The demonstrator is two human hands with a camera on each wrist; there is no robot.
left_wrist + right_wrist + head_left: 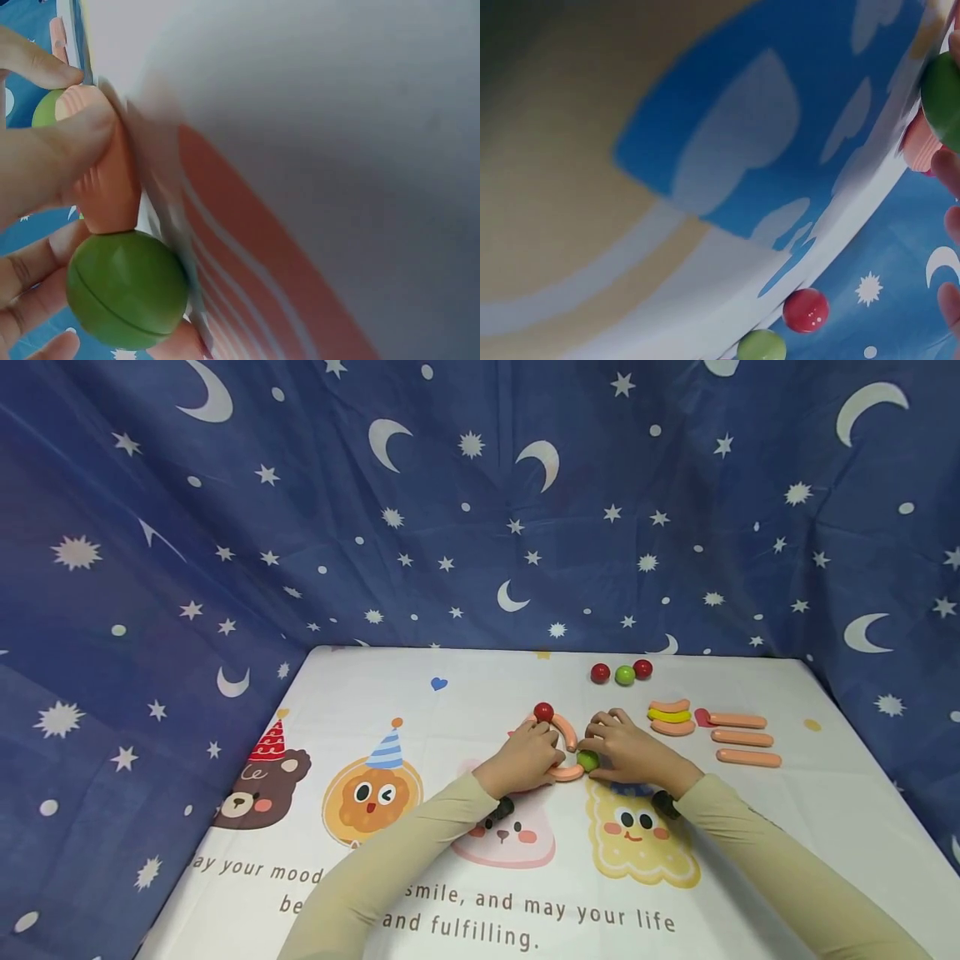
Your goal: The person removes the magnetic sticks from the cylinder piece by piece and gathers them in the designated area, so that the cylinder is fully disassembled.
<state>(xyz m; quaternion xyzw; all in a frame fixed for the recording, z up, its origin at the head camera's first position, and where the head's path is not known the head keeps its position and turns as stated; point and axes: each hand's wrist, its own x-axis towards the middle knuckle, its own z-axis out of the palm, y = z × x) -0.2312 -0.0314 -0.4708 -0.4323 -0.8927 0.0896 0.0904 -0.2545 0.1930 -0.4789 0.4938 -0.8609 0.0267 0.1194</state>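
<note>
My left hand (528,756) pinches a curved pink toy sausage (112,176) between thumb and finger, low over the tablecloth. One end of that sausage meets a green ball (127,289); a second green ball (43,111) shows partly behind my fingers. My right hand (630,747) holds a green ball (588,760) between thumb and index finger, at the end of a curved sausage (566,772). Beyond the hands, a red ball (543,712) sits by another curved sausage (564,732). These pieces form a ring, partly hidden by my left hand.
Two red balls (600,673) flank a green ball (625,675) near the back edge. To the right lie two curved pink sausages (672,727) with a yellow one (669,715) between them, then three straight sausages (742,738). A starry blue curtain (480,527) hangs behind the printed white tablecloth (465,693).
</note>
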